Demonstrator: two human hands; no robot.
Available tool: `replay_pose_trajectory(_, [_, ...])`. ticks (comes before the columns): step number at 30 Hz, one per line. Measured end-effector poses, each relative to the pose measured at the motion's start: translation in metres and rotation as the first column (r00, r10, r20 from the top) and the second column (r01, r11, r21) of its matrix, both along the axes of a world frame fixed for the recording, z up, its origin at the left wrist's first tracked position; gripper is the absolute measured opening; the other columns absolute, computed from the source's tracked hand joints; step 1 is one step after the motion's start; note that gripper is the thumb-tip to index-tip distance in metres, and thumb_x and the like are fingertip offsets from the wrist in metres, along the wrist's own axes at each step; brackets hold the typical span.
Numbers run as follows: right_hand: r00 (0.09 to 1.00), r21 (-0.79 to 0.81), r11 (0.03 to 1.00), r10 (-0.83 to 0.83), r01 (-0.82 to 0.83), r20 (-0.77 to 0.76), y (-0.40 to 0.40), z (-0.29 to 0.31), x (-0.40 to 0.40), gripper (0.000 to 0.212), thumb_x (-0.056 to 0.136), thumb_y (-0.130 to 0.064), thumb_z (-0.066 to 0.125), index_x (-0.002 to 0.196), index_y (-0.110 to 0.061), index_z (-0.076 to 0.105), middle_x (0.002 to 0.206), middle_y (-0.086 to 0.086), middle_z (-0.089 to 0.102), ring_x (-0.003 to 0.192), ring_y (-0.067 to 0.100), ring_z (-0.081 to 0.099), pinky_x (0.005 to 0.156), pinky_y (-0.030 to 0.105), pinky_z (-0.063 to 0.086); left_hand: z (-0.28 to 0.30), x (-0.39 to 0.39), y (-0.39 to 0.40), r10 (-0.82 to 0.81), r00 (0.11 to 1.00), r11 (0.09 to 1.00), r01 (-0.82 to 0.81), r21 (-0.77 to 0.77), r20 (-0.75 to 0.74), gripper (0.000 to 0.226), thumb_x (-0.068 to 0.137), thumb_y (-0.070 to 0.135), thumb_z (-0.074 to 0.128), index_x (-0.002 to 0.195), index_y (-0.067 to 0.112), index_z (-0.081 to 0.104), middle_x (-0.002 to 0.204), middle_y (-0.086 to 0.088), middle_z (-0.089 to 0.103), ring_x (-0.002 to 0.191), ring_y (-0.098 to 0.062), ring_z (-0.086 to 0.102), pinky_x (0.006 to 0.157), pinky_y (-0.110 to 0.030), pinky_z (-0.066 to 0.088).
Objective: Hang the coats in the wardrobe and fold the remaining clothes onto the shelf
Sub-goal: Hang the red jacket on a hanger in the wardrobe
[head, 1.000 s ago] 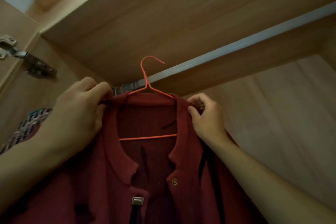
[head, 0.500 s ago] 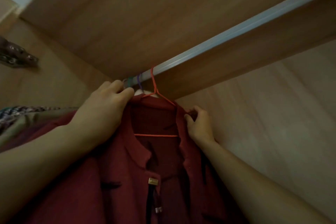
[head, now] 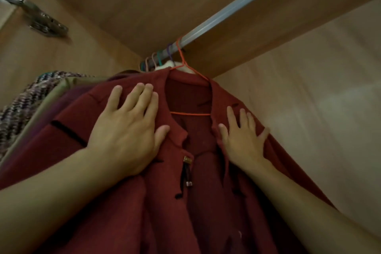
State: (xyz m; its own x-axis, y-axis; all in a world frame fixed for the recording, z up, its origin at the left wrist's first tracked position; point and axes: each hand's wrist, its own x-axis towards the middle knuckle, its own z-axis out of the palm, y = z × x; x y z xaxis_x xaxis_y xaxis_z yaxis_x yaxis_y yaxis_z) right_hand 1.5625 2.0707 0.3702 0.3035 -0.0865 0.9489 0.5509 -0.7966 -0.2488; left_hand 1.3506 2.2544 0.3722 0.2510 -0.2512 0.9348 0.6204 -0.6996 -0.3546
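Red coat [head: 206, 202] hangs on orange hanger [head: 186, 88], hook over rail [head: 237, 6] above my fingertips. Left hand [head: 125, 136] & right hand [head: 243, 142] lie flat, fingers spread, gripping nothing. Looks thick, soft, heavyish; I'd hold it at shoulders, w/ hanger wire under.

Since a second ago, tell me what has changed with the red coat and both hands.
The hanger hook went from just off the rail onto it. Both hands let go of the collar: the left hand and right hand now lie flat on the red coat. The other clothes stayed put.
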Motion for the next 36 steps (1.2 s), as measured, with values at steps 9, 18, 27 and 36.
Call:
replay_pose_trajectory(9, [1.0, -0.241, 0.97, -0.012, 0.012, -0.001, -0.013, -0.102, 0.027, 0.077, 0.082, -0.077, -0.009, 0.146, -0.04, -0.031, 0.162, 0.003, -0.025, 0.151, 0.027, -0.017, 0.119, 0.06, 0.004, -0.047, -0.008, 0.018, 0.059, 0.987, 0.995, -0.046, 0.091, -0.148, 0.09, 0.09, 0.067, 0.02, 0.152, 0.002, 0.032, 0.16, -0.016, 0.028, 0.15, -0.037, 0.02, 0.115, -0.067, 0.014])
replay_pose_trajectory(18, [0.994, -0.282, 0.959, -0.036, 0.006, -0.103, 0.008, -0.097, 0.064, 0.094, 0.075, -0.086, 0.006, 0.15, -0.038, -0.027, 0.159, 0.002, -0.033, 0.148, 0.029, -0.025, 0.116, 0.062, -0.009, -0.046, 0.029, 0.026, 0.255, 0.96, 0.967, -0.251, 0.045, -0.119, 0.092, 0.087, 0.066, -0.001, 0.157, 0.006, 0.003, 0.166, -0.014, -0.004, 0.152, -0.037, -0.008, 0.115, -0.069, -0.001])
replay_pose_trajectory(27, [0.987, -0.39, 0.919, -0.012, -0.051, -0.158, -0.042, -0.187, 0.01, 0.098, 0.078, -0.086, 0.009, 0.151, -0.032, -0.026, 0.159, 0.005, -0.034, 0.147, 0.026, -0.03, 0.119, 0.052, -0.011, -0.084, -0.017, -0.001, 0.023, 0.919, 0.996, -0.054, -0.069, -0.393, 0.117, 0.065, 0.096, -0.009, 0.155, 0.023, -0.017, 0.163, -0.019, -0.017, 0.151, -0.033, -0.019, 0.117, -0.066, -0.005])
replay_pose_trajectory(36, [0.964, -0.475, 0.878, -0.07, -0.062, -0.256, -0.075, -0.238, -0.029, 0.089, 0.094, -0.063, 0.039, 0.153, -0.033, -0.021, 0.159, 0.005, -0.034, 0.149, 0.03, -0.023, 0.121, 0.055, -0.003, -0.145, -0.071, -0.033, 0.016, 0.863, 1.0, -0.025, -0.011, -0.504, 0.1, 0.082, 0.086, 0.013, 0.153, 0.02, 0.033, 0.162, -0.018, 0.021, 0.15, -0.038, 0.019, 0.116, -0.066, 0.017])
